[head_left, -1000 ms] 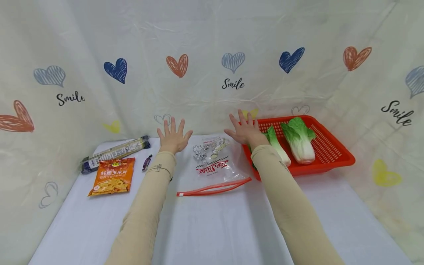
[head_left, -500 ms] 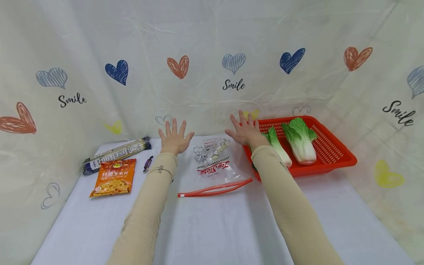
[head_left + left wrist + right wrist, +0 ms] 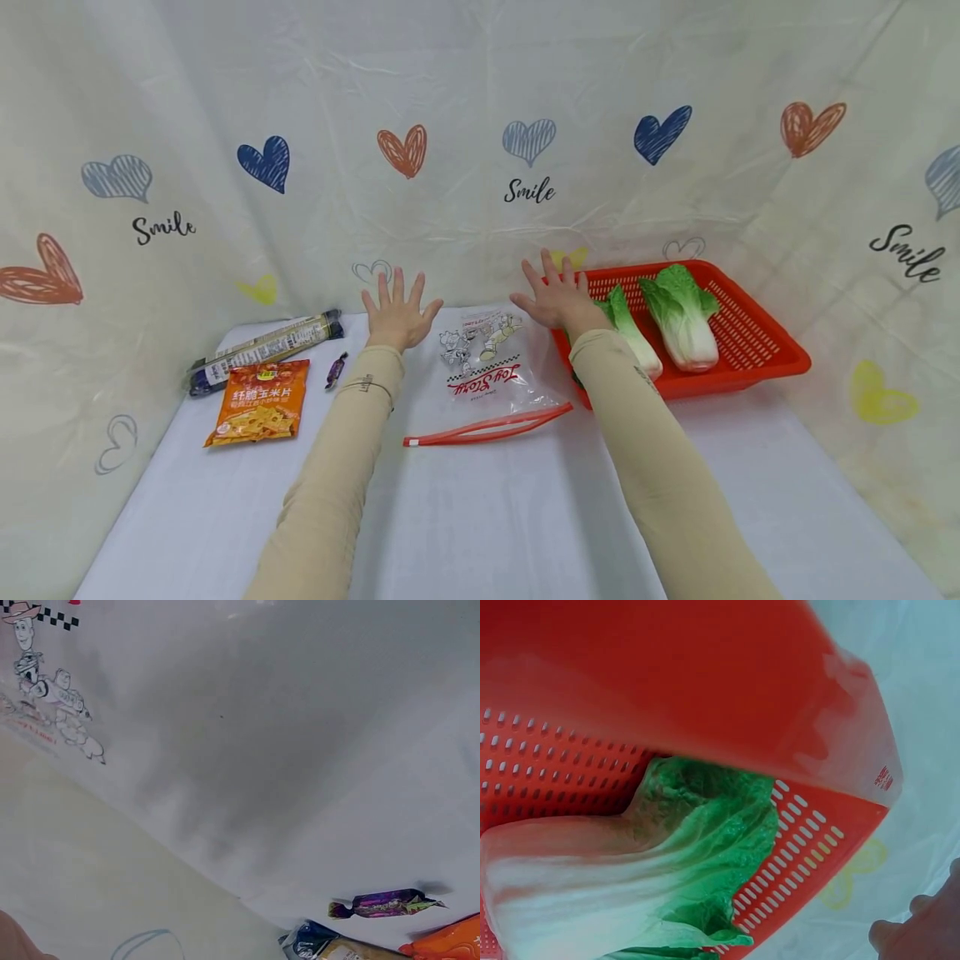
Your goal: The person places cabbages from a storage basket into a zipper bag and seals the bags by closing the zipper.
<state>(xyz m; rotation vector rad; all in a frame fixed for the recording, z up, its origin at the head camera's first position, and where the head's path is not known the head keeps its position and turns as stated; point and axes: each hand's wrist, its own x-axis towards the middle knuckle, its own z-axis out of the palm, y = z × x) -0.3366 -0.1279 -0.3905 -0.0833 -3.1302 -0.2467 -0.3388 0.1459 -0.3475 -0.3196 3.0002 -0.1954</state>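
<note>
Looking from the head view, both hands are seen with fingers spread, holding nothing: left hand and right hand flank the clear printed zip bag. Only the right wrist view shows the green cabbage up close in the red plastic basket.

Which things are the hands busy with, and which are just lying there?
By the hands: left hand, right hand, zip bag, red basket, cabbages.

Lying about: chip packet, candy, long wrapped pack.
</note>
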